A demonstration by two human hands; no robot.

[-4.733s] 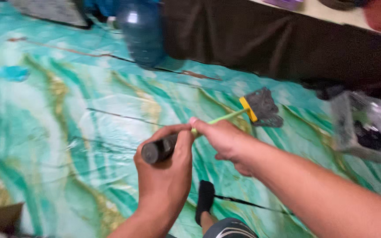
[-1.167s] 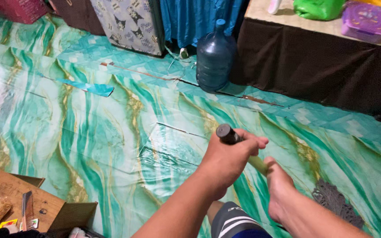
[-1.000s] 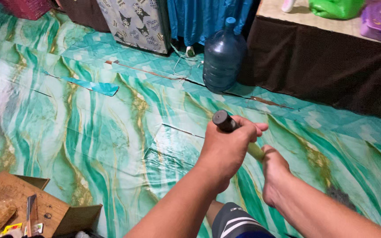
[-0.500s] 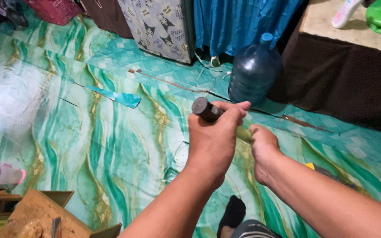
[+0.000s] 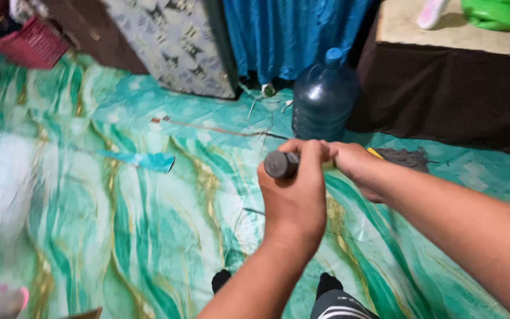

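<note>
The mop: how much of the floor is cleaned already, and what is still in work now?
Done: I cannot tell; no wet or swept area shows on the green marbled floor covering. In hand: the left hand grips the mop handle's dark end, the right hand grips just beyond it, and the grey mop head lies near the blue water jug. Left: the torn strip lies on the floor.

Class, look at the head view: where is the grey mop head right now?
The grey mop head lies on the green floor covering right of centre, just beyond the right hand, between the blue water jug and the dark-draped table.
</note>
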